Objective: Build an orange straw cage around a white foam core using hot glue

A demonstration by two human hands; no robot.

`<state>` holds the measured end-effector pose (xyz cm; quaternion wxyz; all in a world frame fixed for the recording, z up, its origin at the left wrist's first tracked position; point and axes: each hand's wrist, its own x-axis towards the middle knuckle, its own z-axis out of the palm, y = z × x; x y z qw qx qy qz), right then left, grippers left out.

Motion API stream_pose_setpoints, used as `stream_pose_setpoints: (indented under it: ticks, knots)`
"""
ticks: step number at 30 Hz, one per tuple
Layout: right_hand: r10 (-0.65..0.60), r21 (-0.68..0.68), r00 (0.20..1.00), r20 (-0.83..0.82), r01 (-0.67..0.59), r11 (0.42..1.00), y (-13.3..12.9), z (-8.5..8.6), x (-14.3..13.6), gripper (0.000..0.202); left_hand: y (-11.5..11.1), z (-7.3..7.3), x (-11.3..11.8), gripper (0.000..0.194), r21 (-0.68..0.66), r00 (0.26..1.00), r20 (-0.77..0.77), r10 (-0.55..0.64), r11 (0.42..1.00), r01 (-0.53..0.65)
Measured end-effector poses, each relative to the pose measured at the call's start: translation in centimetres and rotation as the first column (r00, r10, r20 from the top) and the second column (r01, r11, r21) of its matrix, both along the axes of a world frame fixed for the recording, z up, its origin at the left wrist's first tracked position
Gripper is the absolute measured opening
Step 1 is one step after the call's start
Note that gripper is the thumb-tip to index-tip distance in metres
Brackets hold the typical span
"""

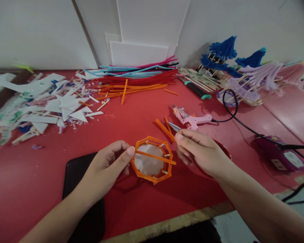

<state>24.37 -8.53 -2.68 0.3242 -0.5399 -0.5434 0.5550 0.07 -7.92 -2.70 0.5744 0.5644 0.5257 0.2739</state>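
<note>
My left hand (114, 160) pinches the left edge of an orange, fuzzy octagonal frame (145, 176) between thumb and fingers. Inside the frame lie a pale base and short wooden stick pieces. An orange pipe cleaner strip (155, 157) runs across its top, its left end by my thumb and its right end jutting past the rim. My right hand (201, 146) is closed around a pointed silver metal tool (174, 126); the grip hides its kind. Two cut orange pipe cleaner pieces (164, 129) lie on the table by the tool's tip.
Behind my right hand lies a pink glue gun (192, 118) with a black cord. Pipe cleaner bundles (139, 77), wooden sticks (200, 79) and a cutter (196, 89) lie farther back. Scraps (63, 108) cover the left; small umbrella-like models (258, 72) stand right. A black phone (82, 168) is near.
</note>
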Motion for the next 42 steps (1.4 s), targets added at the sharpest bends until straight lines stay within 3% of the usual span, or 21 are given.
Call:
stream_pose_setpoints:
  ticks: [3, 8, 14, 20, 26, 30, 42]
  knots:
    - [-0.007, -0.035, 0.997, -0.078, 0.005, 0.999, 0.1, -0.1, 0.0, 0.038, -0.1, -0.1, -0.1, 0.034, -0.010, 0.999, 0.032, 0.006, 1.000, -0.006]
    - [0.044, 0.042, 0.995, 0.094, -0.048, 0.998, -0.1, 0.5, 0.1, 0.028, -0.3, 0.4, -0.1, 0.032, 0.032, 0.998, -0.054, -0.033, 0.999, 0.035]
    - [0.262, -0.154, 0.962, 0.071, -0.249, 0.956, 0.0, 1.2, 0.4, 0.030, -0.3, 0.8, 0.1, 0.027, 0.134, 0.997, -0.079, -0.004, 0.991, 0.015]
    - [0.354, -0.246, 0.934, 0.047, -0.332, 0.911, 0.0, 1.1, 0.7, 0.034, -0.3, 0.6, 0.1, 0.027, 0.123, 0.997, -0.065, 0.049, 0.992, -0.041]
    - [0.251, -0.191, 0.968, 0.003, -0.246, 0.950, 0.2, 0.7, -0.1, 0.035, -0.5, 0.6, -0.2, 0.028, 0.084, 0.998, -0.058, 0.021, 0.996, -0.016]
    - [0.148, -0.235, 0.987, -0.067, -0.159, 0.959, 0.2, 0.5, -0.5, 0.032, -0.5, 0.7, -0.1, 0.031, 0.119, 0.996, -0.086, 0.019, 0.993, -0.009]
    - [0.026, -0.396, 0.971, -0.236, -0.121, 0.910, 0.0, 0.1, -0.9, 0.023, -0.2, 0.7, 0.2, 0.029, 0.118, 0.998, -0.051, 0.023, 0.993, -0.017]
